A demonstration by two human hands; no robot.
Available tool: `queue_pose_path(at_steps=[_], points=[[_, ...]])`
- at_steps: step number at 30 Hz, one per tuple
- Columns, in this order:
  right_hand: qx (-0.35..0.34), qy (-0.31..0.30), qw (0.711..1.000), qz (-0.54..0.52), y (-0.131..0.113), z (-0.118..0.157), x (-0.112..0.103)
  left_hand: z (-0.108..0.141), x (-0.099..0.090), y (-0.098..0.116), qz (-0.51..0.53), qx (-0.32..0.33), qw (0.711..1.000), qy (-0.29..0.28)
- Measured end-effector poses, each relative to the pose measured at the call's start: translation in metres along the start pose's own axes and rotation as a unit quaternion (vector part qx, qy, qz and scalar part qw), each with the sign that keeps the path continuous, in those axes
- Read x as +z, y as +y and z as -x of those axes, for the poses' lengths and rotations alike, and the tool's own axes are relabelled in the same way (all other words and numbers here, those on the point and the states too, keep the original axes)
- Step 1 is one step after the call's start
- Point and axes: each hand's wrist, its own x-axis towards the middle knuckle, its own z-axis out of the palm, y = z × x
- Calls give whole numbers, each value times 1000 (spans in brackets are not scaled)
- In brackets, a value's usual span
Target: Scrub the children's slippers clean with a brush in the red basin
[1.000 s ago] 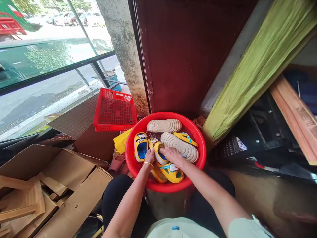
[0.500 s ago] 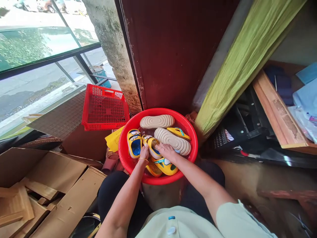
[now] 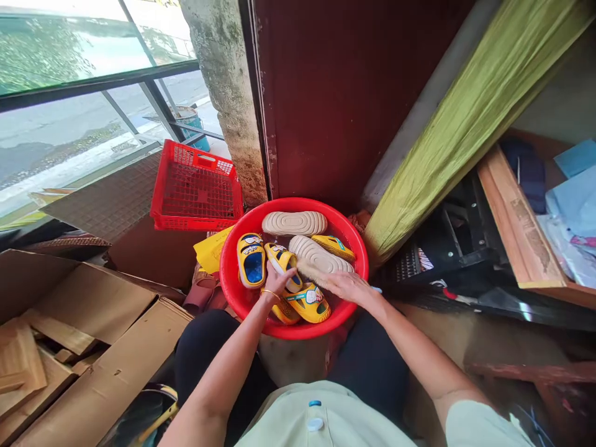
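While a yellow rubber clog with a cartoon trim point(image 3: 277, 251) is held inside the red round plastic basin point(image 3: 298, 333), left of its centre, the left hand's point(image 3: 278, 282) grip is closed on it. What looks like a pale-bristled brush point(image 3: 311, 272), blurred, is grasped in the right hand point(image 3: 349, 287), just beside the clog. Brushing of the clog seems to be in hand; for each stroke, a steady clog and bristles set against its surface are called for.
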Motion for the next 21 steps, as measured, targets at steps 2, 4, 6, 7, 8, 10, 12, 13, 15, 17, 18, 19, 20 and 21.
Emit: queue_pose_path(at_steps=[2, 4, 6, 7, 8, 10, 12, 13, 15, 17, 18, 19, 20, 21], points=[[9, 6, 1000, 2, -14, -7, -2, 8, 3, 2, -44, 54, 997, -18], [1, 10, 1000, 13, -39, -18, 0, 14, 5, 4, -98, 56, 993, -37], [-11, 20, 999, 30, -66, -34, 3, 17, 6, 7, -140, 44, 988, -51], [6, 18, 999, 38, -77, -44, 4, 17, 6, 9, -153, 40, 986, -53], [21, 13, 999, 37, -86, -54, 4, 17, 5, 11, -163, 37, 985, -51], [48, 15, 998, 24, -95, -73, 3, 16, 5, 16, -188, 34, 981, -43], [76, 28, 997, 4, -94, -86, 1, 16, 5, 20, -235, 27, 971, -40], [90, 34, 995, -3, -90, -90, 0, 16, 5, 22, -265, 24, 963, -41], [110, 40, 993, -7, -82, -89, 0, 17, 5, 24, -324, 27, 945, -44], [110, 41, 993, 1, -76, -81, 2, 19, 6, 24, -359, 44, 932, -33], [100, 42, 994, 6, -75, -77, 4, 19, 6, 24, -368, 52, 928, -24], [84, 45, 995, 13, -74, -73, 6, 20, 6, 23, -374, 57, 925, -13], [69, 46, 996, 19, -75, -70, 8, 20, 5, 23, -382, 60, 922, -6], [61, 44, 997, 22, -75, -69, 9, 20, 5, 22, -390, 60, 919, -4]])
